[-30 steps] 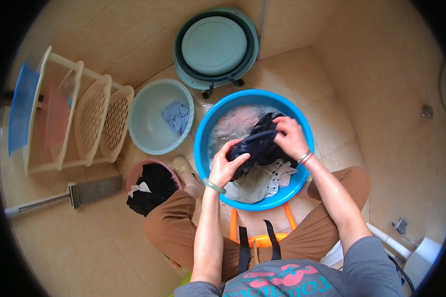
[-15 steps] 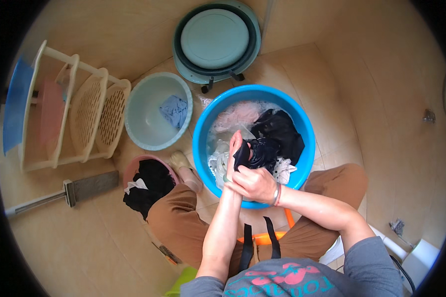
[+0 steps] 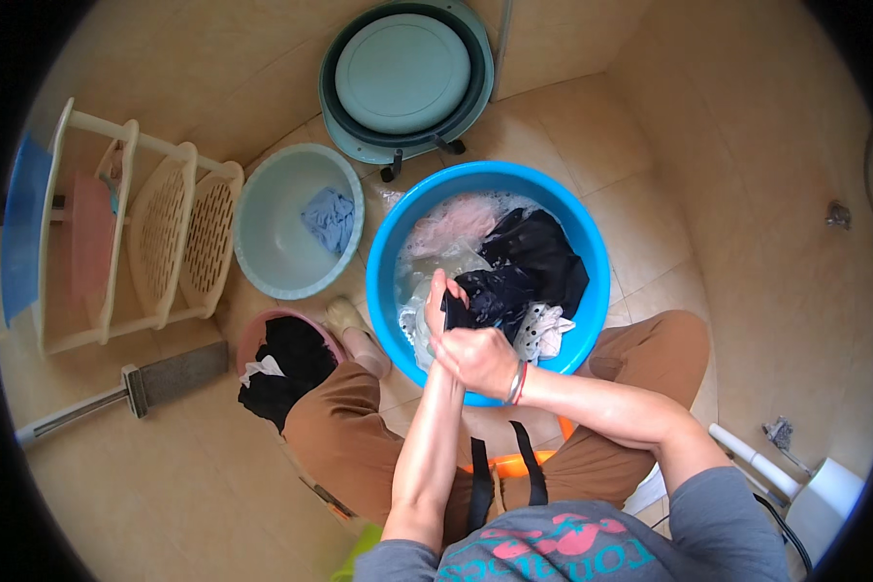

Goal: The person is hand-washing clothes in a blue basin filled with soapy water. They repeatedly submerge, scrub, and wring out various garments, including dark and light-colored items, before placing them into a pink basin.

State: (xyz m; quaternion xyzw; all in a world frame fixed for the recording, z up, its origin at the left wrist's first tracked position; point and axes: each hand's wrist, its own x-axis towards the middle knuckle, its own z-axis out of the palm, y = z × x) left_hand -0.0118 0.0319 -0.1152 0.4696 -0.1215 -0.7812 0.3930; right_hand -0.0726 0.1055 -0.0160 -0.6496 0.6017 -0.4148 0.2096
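Observation:
A large blue basin (image 3: 599, 262) of sudsy water stands before me with wet laundry in it. A dark navy garment (image 3: 500, 296) runs from the wash up into my hands over the basin's near left part. My left hand (image 3: 436, 303) holds a bunched end of it, thumb side up. Closed in a fist, my right hand (image 3: 482, 362) presses on the same garment at my left wrist and hides part of it. Beyond them lies a black garment (image 3: 550, 254). A pink cloth (image 3: 451, 229) is at the far left inside, and a white dotted cloth (image 3: 543, 333) sits near the right rim.
A pale green basin (image 3: 262, 262) holds a light blue cloth (image 3: 328, 218). Behind it leans a folded grey-green tub (image 3: 403, 73). On the left are a cream rack (image 3: 179, 233), a flat mop (image 3: 179, 376) and a pink tub with dark clothes (image 3: 296, 354). A white brush holder (image 3: 829, 509) stands right.
My right fist has slid a little along the dark garment at my left wrist. The left hand's fingers, stretched out before, now curl more around the cloth. The view has shifted slightly.

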